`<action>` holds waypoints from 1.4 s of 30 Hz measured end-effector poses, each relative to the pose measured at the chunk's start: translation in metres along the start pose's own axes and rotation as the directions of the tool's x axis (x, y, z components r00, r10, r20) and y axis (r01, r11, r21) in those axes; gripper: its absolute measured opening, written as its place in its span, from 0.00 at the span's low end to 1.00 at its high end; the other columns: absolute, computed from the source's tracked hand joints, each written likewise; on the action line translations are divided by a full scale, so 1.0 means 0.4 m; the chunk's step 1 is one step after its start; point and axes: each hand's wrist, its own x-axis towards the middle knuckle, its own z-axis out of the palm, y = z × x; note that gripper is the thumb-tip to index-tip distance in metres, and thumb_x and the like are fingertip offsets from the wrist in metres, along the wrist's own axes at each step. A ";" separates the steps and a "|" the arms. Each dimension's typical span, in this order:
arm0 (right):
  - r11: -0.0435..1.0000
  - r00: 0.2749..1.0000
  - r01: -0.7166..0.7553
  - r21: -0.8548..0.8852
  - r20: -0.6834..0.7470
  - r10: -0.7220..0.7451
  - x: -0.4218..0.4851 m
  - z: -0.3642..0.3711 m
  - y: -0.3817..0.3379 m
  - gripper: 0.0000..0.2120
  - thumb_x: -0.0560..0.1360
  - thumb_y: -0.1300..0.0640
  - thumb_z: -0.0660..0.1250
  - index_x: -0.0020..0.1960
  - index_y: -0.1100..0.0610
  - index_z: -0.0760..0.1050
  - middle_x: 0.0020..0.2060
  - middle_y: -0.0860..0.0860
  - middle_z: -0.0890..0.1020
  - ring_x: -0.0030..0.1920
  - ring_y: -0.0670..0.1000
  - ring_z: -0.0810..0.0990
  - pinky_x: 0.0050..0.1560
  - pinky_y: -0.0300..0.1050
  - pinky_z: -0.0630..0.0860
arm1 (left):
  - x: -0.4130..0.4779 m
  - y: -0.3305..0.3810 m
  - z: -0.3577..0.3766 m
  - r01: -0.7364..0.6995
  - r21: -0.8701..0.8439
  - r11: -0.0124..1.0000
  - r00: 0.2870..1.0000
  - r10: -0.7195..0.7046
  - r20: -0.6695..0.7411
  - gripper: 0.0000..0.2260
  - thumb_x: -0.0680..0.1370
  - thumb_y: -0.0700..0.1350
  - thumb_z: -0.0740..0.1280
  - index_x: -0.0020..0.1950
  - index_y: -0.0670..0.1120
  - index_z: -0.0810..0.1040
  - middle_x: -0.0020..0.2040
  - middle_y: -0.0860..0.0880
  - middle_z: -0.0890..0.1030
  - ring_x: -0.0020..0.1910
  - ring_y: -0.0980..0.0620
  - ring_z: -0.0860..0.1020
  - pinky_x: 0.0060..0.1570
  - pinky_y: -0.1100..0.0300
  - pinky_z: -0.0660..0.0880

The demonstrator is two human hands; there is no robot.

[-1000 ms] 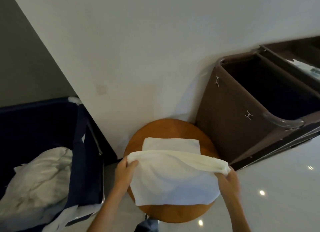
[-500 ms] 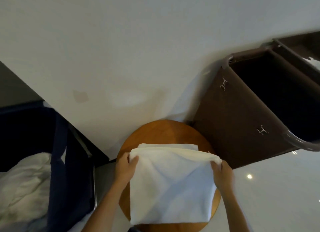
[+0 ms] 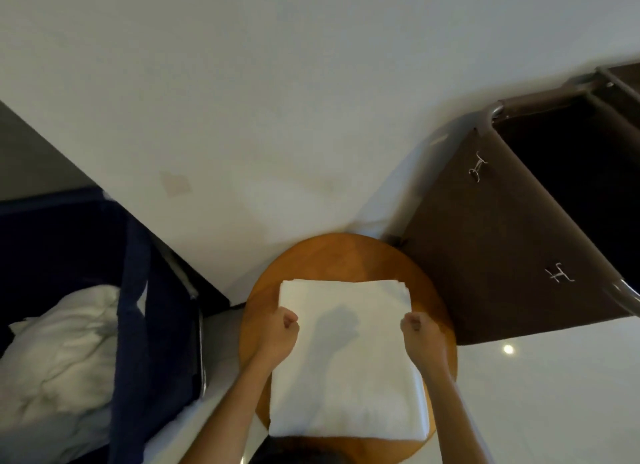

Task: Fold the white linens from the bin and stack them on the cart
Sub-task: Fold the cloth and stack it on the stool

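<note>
Round wooden surface point(image 3: 346, 255) carries the folded white linen point(image 3: 346, 377) — left hand point(image 3: 280, 337) and right hand point(image 3: 420, 339) curl at its sides, grip on cloth unclear. Navy fabric bin point(image 3: 152, 325) left of the surface holds crumpled white linens point(image 3: 59, 352) — yet to fold.

Linen point(image 3: 346, 377) on table point(image 3: 339, 255); bin point(image 3: 156, 307) left, cart point(image 3: 485, 255) right.

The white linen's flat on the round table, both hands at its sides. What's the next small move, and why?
Probably fold the linen in half. It lies flat with its far edges lined up, yet it covers most of the wooden table, and the left hand and right hand sit curled at its side edges.
</note>
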 end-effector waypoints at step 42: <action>0.452 0.499 0.842 -0.295 0.745 -0.443 -0.920 0.819 -0.271 0.13 0.78 0.55 0.62 0.61 0.58 0.73 0.59 0.57 0.71 0.56 0.58 0.74 0.54 0.48 0.71 | -0.810 -0.914 -0.402 0.442 -0.444 0.780 0.761 -0.588 -0.274 0.05 0.80 0.44 0.59 0.52 0.46 0.74 0.55 0.47 0.78 0.53 0.49 0.76 0.48 0.61 0.69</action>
